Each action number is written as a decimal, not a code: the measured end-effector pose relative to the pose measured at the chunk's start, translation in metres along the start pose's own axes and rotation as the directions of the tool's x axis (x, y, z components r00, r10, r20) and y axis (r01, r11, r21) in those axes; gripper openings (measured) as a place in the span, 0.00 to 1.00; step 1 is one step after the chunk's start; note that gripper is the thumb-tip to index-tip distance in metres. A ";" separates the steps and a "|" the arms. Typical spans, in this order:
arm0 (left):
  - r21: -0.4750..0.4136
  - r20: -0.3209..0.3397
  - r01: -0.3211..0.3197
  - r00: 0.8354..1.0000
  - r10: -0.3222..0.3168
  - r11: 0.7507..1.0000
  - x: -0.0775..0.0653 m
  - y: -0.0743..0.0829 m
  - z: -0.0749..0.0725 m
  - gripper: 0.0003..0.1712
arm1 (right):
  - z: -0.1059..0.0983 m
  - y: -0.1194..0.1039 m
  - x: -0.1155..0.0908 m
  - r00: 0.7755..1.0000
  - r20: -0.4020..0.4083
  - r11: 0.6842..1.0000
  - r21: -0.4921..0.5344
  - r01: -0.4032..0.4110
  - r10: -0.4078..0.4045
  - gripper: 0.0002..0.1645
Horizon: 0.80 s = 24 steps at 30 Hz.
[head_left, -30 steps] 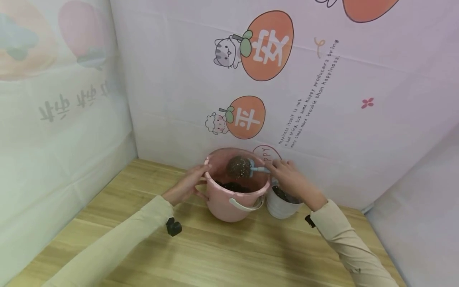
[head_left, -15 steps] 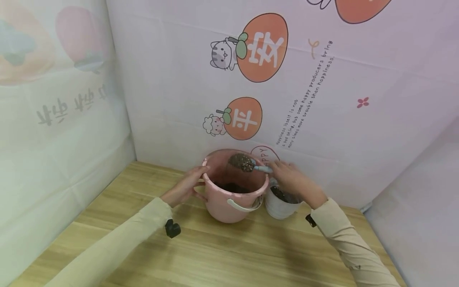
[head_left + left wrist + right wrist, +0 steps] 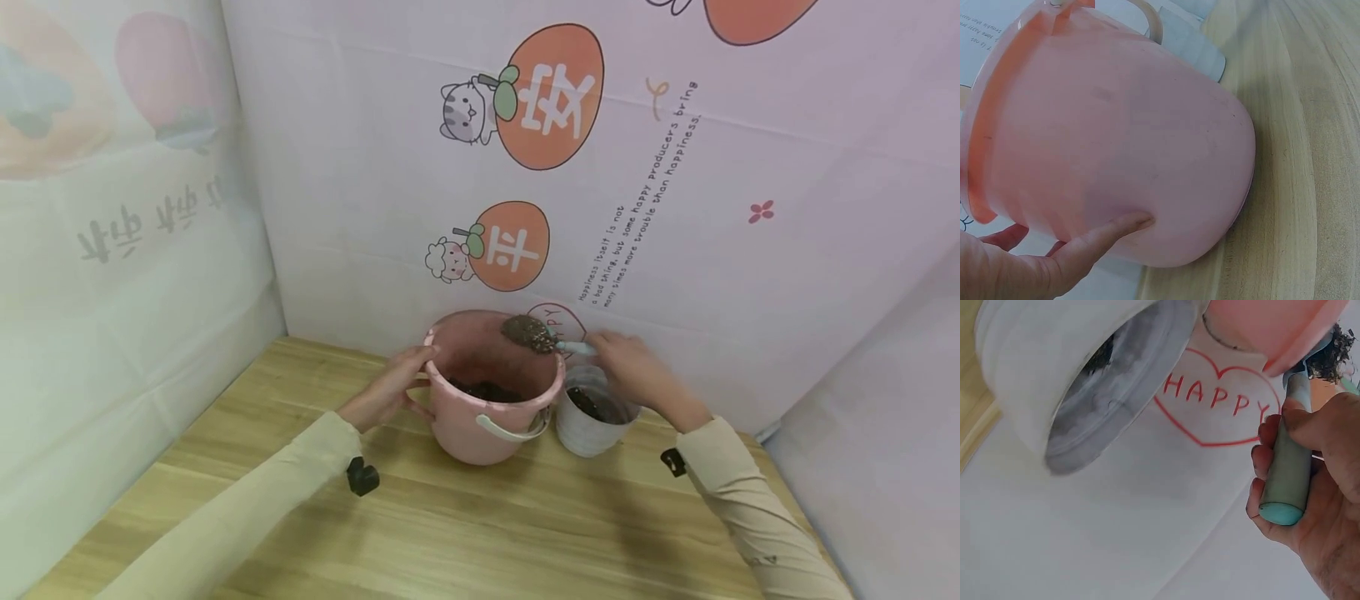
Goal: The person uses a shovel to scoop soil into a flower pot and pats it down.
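A pink bucket (image 3: pixel 480 433) with dark soil (image 3: pixel 487 391) inside stands on the table by the back wall. My left hand (image 3: pixel 386 390) holds its left side, near the rim and side handle; in the left wrist view one finger lies along the bucket's outer wall. My right hand (image 3: pixel 637 371) grips a small trowel by its grey-green handle (image 3: pixel 1288 469), fingers curled round it. Heaped on the trowel blade is dark soil (image 3: pixel 528 332) with pale specks, over the bucket's right rim. A white pot (image 3: pixel 588 437), partly filled with soil, stands right of the bucket, below my right hand.
The bucket's white bail handle (image 3: pixel 510 432) hangs down its front right. White printed cloth (image 3: pixel 360 208) covers the back and side walls close behind the bucket and pot. The wooden table (image 3: pixel 450 533) spreads out in front.
My right hand has moved right, carrying the loaded trowel from inside the bucket's opening to its right rim, nearer the white pot. My left hand stays on the bucket.
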<state>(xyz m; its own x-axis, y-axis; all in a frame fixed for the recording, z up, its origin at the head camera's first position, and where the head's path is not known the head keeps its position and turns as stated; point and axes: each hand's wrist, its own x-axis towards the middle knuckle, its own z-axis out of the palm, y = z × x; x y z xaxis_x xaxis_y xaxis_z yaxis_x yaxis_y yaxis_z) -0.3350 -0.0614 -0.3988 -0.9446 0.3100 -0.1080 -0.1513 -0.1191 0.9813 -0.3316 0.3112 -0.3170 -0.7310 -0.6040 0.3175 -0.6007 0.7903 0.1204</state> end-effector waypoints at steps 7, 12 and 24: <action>0.003 0.006 -0.003 1.000 0.003 1.000 0.001 0.000 -0.001 0.39 | -0.009 0.011 -0.011 1.000 0.004 0.998 0.058 -0.026 0.026 0.13; 0.010 0.011 -0.005 1.000 0.005 1.000 0.002 0.000 0.000 0.39 | -0.017 0.020 -0.021 0.999 0.005 0.995 0.087 -0.047 0.047 0.12; 0.012 0.019 -0.017 1.000 0.016 1.000 -0.001 0.001 -0.001 0.40 | -0.034 0.042 -0.046 0.992 0.064 0.989 0.095 -0.117 0.111 0.11</action>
<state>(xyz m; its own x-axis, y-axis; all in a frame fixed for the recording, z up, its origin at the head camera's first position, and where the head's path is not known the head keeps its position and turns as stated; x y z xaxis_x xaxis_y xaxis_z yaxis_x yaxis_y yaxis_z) -0.3342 -0.0627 -0.3977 -0.9414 0.3255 -0.0888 -0.1319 -0.1127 0.9848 -0.3123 0.3758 -0.2945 -0.8125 -0.5176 0.2683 -0.5389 0.8423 -0.0070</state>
